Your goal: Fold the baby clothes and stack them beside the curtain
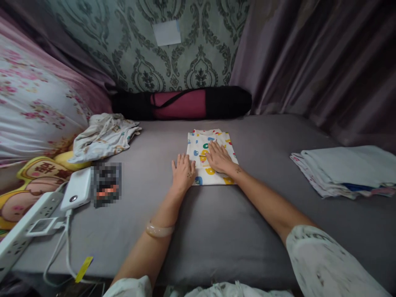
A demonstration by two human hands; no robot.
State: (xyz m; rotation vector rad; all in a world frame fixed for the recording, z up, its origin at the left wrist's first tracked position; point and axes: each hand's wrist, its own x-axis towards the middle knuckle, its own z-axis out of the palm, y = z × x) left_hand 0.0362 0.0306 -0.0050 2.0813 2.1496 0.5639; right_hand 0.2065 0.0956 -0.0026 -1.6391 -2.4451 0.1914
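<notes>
In the head view, a folded white garment point(216, 178) with colourful prints lies flat on the grey bed sheet point(148, 173), in front of me. My right hand point(219, 157) rests palm down on its upper layers, fingers stretched out. My left hand point(183, 170) lies flat at the garment's left edge, its fingers spread toward the far side. Neither hand is wrapped around anything. The palms hide part of the cloth, and I cannot tell which kind of garment it is.
A stack of folded cloths point(349, 165) lies at the right. To the left are a crumpled printed cloth point(105, 134), a white power bank point(77, 187), a power strip point(18, 235) with cables, and a plush toy point(34, 181). A black and maroon long bag point(182, 103) lies along the wall.
</notes>
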